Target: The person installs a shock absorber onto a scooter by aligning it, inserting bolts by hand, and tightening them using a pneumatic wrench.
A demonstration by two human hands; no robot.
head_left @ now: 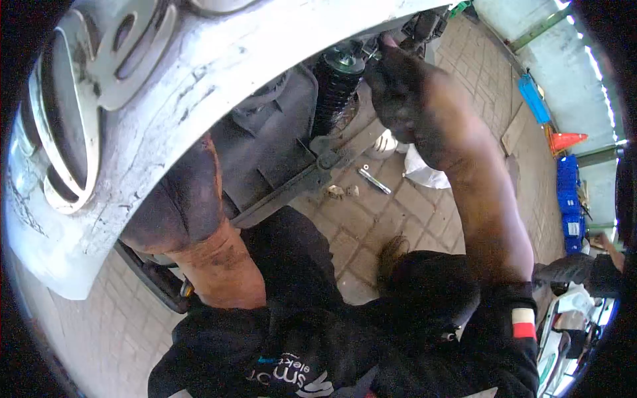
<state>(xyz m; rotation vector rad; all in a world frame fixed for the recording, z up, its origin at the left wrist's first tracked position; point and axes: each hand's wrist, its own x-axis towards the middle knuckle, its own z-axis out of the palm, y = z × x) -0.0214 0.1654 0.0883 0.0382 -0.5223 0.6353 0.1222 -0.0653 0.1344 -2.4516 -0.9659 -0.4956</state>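
Observation:
My right hand point(401, 93), dark with grime, is closed beside the top of a black coil-spring shock absorber point(334, 93). Its thumb points up near a small metal bolt point(371, 50); whatever the fingers grip is hidden. My left hand point(182, 205), also grimy, reaches up behind a scuffed white body panel point(219, 83) with a raised silver emblem point(73, 152). The panel covers its fingers. Between the hands are a black plastic liner point(272, 142) and a grey metal arm point(345, 142) that meets the lower part of the shock absorber.
On the brick paving point(358, 232) lie a shiny metal rod-like tool point(375, 180) and a white cloth or bag point(424, 171). Blue crates point(568, 199), an orange cone point(567, 140) and a blue box point(533, 98) line the wall. Another person's dark sleeve point(605, 273) shows at right.

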